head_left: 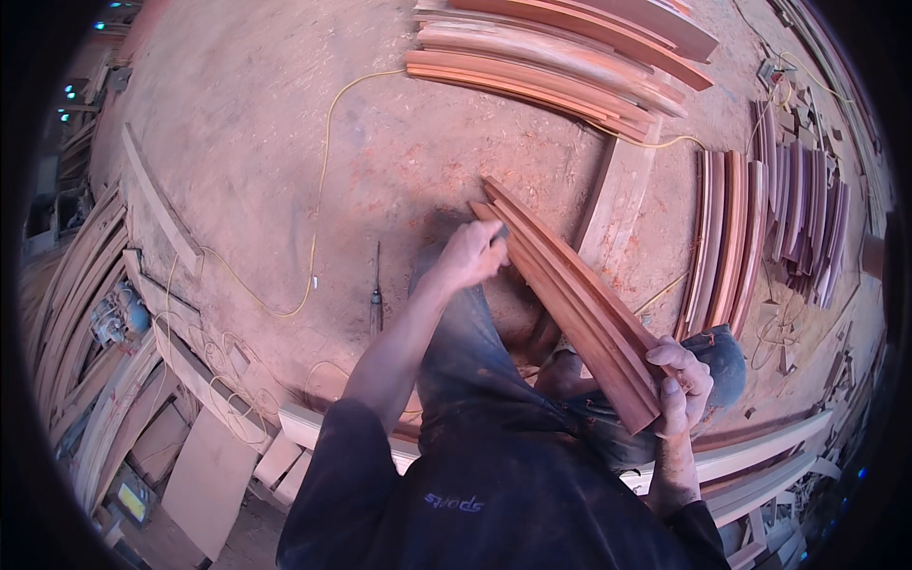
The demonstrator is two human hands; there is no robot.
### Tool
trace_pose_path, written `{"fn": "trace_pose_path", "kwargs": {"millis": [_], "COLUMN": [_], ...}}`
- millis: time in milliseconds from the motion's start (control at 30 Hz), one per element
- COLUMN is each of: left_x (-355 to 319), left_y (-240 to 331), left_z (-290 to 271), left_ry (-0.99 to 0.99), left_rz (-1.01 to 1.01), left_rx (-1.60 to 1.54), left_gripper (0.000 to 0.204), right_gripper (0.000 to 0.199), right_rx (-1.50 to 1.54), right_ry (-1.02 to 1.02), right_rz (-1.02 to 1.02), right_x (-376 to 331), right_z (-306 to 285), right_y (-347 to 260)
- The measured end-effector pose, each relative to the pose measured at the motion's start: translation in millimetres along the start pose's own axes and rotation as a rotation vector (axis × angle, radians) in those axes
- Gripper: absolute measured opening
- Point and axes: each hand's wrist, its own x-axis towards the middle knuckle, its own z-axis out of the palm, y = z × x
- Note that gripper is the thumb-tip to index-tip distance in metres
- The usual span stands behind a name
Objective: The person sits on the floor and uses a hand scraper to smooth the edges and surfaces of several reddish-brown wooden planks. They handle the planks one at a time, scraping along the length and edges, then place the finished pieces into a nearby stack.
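Observation:
A reddish-brown, grooved wooden moulding (581,318) lies slantwise across my lap, its far end out over the floor between my legs. My right hand (682,382) is closed round its near right end, with the fingers over the edge. Toward the far end, my left hand (478,255) is curled in a fist against the moulding's left side. A small dark piece (501,231) shows at those fingers; its kind is too hidden to tell. On the floor left of my leg lies a thin tool with a dark handle and a long narrow shaft (376,296).
Long reddish boards (541,66) are stacked ahead. More mouldings (727,242) and darker strips (807,214) lie at the right. A yellow cable (328,142) winds over the dusty floor. Bent-looking timber (71,294) and a blue-grey power tool (122,315) are at the left.

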Motion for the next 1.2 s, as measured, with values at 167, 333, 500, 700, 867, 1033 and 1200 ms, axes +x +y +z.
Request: {"fn": "trace_pose_path", "kwargs": {"millis": [167,333,500,700,867,1033,1200], "left_x": [1.2,52.6,34.8,-33.5,39.1,75.0,-22.3], "left_y": [5.5,-37.1,-22.6,41.1,-38.0,-62.6,26.4], "left_z": [-17.8,-25.2,-6.1,4.2,-24.7,-20.1,16.5], "left_ry": [0.058,0.121,0.154,-0.102,0.136,0.082,0.04], "left_rz": [-0.206,-0.231,-0.032,0.057,-0.246,-0.205,0.164], "left_rx": [-0.11,0.068,0.122,-0.141,-0.133,-0.165,0.052], "left_gripper": [0.032,0.028,0.023,0.027,0.053,0.057,0.051], "right_gripper": [0.043,0.042,0.042,0.044,0.041,0.04,0.04], "right_rx": [0.022,0.002,-0.005,0.074,0.093,0.105,0.123], "right_ry": [0.027,-0.008,0.001,0.094,0.133,0.154,0.211], "right_rz": [0.001,-0.005,-0.012,0.022,0.015,0.025,0.068], "right_x": [0.2,-0.4,-0.8,-2.9,-3.8,-4.3,-4.0], "right_z": [-1.2,-1.8,-1.1,-0.6,-1.6,-1.1,-0.7], "right_y": [0.6,2.0,2.9,5.8,9.4,10.4,9.9]}}
